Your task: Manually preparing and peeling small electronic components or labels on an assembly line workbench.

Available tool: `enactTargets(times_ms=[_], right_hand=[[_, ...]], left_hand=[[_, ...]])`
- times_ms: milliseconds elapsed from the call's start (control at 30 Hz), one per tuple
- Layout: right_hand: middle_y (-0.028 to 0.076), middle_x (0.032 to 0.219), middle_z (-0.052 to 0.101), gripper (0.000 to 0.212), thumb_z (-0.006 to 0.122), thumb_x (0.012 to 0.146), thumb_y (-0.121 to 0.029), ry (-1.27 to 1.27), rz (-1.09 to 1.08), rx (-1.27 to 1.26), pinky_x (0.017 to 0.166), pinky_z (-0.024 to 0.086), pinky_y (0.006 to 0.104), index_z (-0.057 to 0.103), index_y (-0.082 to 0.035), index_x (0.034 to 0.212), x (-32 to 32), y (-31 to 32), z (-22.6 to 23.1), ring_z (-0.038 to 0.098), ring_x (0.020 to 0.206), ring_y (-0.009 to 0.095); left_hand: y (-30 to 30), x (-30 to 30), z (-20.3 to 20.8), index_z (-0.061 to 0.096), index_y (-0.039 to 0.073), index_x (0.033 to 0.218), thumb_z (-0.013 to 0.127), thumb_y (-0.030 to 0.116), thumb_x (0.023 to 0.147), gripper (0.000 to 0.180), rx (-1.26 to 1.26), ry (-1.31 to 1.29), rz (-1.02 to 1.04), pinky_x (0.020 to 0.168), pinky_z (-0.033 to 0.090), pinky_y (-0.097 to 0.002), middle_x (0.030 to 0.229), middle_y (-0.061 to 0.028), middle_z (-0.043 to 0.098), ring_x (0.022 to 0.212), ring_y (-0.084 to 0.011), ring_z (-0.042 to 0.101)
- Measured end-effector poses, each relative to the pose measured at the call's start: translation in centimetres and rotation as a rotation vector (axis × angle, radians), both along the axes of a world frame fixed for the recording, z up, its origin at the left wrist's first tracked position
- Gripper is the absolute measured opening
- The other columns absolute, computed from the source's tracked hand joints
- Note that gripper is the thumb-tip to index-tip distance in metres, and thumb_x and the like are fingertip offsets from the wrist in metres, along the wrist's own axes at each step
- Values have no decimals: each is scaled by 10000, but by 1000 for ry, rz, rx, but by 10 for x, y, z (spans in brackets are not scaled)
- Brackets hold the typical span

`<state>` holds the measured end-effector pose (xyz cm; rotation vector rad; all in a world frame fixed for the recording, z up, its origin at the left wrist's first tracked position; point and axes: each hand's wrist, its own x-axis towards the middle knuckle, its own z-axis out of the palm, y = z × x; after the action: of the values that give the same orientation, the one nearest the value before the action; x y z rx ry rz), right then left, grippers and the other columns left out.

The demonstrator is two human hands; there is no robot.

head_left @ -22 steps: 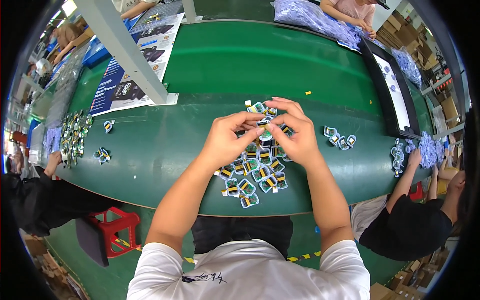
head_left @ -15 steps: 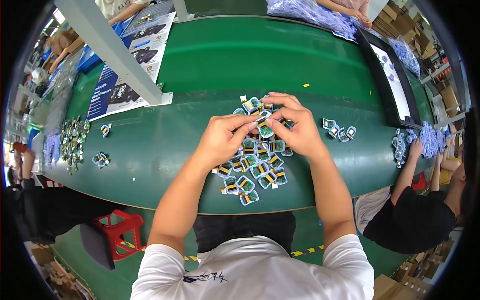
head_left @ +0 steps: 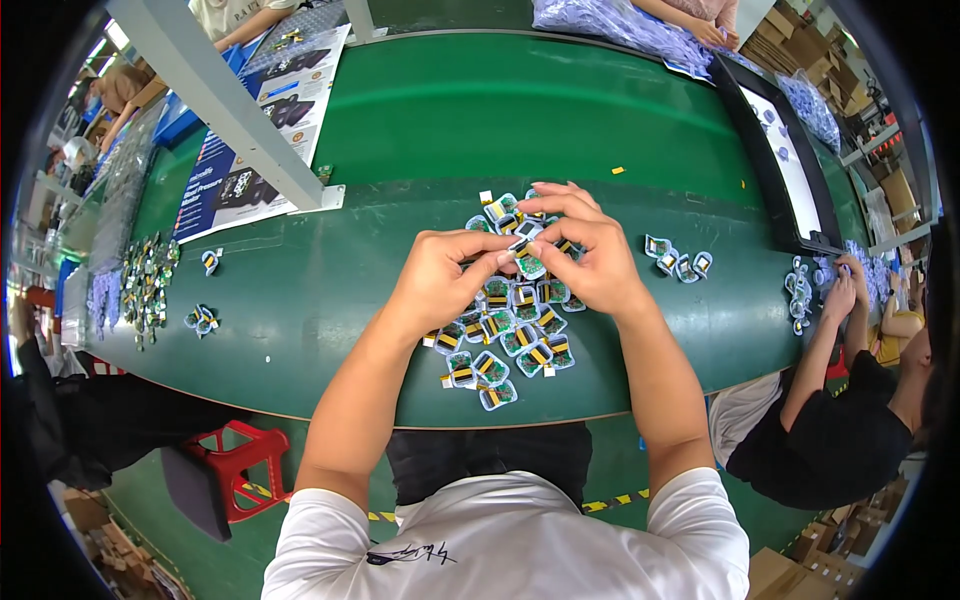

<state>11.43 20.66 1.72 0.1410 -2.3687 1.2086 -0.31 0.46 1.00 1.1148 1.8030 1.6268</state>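
Observation:
Between both hands, above a pile, is a small electronic module [head_left: 529,264] with a green circuit board in a pale casing. My left hand [head_left: 445,272] pinches its left side with thumb and forefinger. My right hand [head_left: 592,258] grips it from the right, its thumb and fingertips at the module's upper edge. Fingertips cover part of the module. Beneath and around them lies the pile of similar modules [head_left: 519,340], with pale rims, green boards and black-and-yellow parts.
Several modules [head_left: 683,262] lie to the right, others [head_left: 202,319] to the left. Loose circuit boards [head_left: 148,290] are heaped farther left. A grey post [head_left: 235,110] stands on a printed sheet [head_left: 215,200]. At right are a black-framed tray [head_left: 795,185] and a co-worker [head_left: 830,420].
The held module has tilted slightly between my fingertips; my hands have barely moved. Small yellow pieces on the green belt have shifted right. The co-worker at right has raised both hands together.

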Motion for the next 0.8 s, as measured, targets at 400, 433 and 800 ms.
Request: enactTargets(times_ms=[400, 433, 800], right_hand=[[90, 1278, 742, 42, 758, 861, -74, 13, -6, 24, 1214, 308, 576, 757, -43, 832, 1, 0, 3, 564, 1378, 368], [88, 1275, 743, 39, 758, 860, -75, 15, -3, 40, 1215, 304, 580, 760, -46, 834, 1, 0, 4, 566, 1377, 368], [89, 1247, 751, 43, 752, 867, -75, 19, 6, 45, 1227, 278, 603, 760, -44, 839, -1, -2, -1, 583, 1363, 361]], left_hand=[[-1, -4, 3, 767, -22, 1184, 689, 29, 985, 220, -38, -37, -49, 795, 605, -301, 943, -132, 806, 882, -161, 776], [-1, -4, 2, 767, -22, 1184, 689, 29, 985, 220, -39, -37, -47, 795, 605, -301, 943, -132, 806, 882, -161, 776], [-1, -4, 0, 767, -45, 1124, 722, 0, 945, 189, 15, -19, -32, 802, 611, -302, 949, -134, 801, 893, -164, 774]])
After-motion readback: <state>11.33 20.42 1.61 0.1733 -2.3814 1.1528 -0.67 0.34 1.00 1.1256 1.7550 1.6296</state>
